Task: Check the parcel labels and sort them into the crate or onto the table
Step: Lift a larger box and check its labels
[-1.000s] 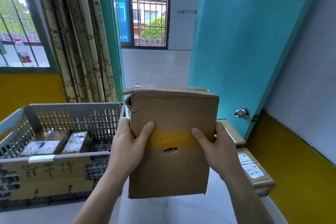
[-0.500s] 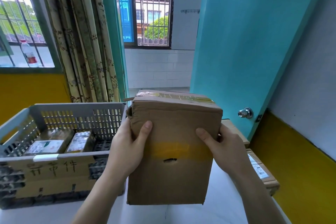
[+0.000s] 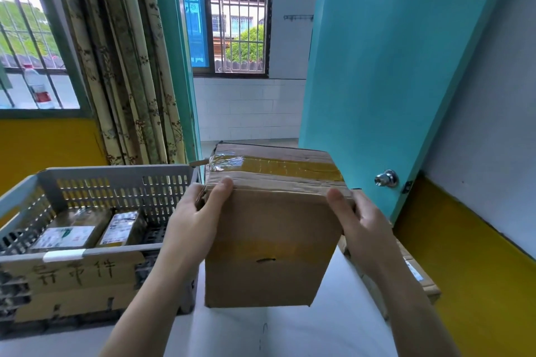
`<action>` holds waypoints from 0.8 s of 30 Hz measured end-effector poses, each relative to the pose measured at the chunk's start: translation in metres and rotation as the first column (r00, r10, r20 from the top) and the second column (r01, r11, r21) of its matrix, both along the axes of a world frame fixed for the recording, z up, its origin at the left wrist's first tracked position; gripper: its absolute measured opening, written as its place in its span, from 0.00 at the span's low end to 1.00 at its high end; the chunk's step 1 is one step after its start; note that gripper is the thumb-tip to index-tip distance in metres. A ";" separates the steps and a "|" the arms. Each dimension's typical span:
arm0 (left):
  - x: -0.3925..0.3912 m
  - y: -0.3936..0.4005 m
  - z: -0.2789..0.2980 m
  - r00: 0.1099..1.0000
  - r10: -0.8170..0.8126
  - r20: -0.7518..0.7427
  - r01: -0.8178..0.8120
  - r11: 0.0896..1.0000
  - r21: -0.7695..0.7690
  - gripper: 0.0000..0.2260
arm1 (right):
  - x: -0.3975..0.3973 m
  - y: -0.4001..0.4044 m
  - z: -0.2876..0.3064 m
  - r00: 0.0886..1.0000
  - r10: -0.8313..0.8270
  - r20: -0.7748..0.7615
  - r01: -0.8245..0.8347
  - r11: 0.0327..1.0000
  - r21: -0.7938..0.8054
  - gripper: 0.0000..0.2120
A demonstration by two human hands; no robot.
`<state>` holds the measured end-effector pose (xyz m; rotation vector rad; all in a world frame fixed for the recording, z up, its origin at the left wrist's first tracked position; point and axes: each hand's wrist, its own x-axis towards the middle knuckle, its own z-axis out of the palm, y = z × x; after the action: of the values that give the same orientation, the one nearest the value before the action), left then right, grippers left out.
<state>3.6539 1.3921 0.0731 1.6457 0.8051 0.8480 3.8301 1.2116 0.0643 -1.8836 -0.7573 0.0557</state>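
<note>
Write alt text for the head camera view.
Both hands, left hand and right hand, grip a taped cardboard box above a white table. A grey crate at left holds two labelled parcels.

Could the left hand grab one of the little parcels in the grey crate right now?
Probably not yet. The left hand grips the big brown cardboard box together with the right hand. The small labelled parcels lie uncovered in the open-topped grey plastic crate beside it, so once freed, likely yes.

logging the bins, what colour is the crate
Grey crate, with a brown cardboard sign on its front; head view.
</note>
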 end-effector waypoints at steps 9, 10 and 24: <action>0.002 0.006 -0.002 0.998 -0.065 -0.018 0.062 0.988 -0.138 0.24 | 0.013 -0.003 0.001 0.976 -0.014 -0.217 0.028 0.998 0.061 0.10; 0.002 0.009 0.000 0.998 -0.067 -0.017 0.064 0.987 -0.147 0.25 | 0.013 -0.003 0.001 0.973 0.002 -0.231 0.011 0.998 0.055 0.09; 0.001 0.010 0.006 0.997 -0.047 -0.061 0.049 0.998 0.029 0.17 | 0.005 -0.004 0.013 0.964 0.080 -0.254 -0.068 0.996 0.055 0.27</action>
<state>3.6545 1.4023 0.0793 1.7179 0.7945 0.7841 3.8356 1.2080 0.0771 -1.7616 -0.6451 0.3205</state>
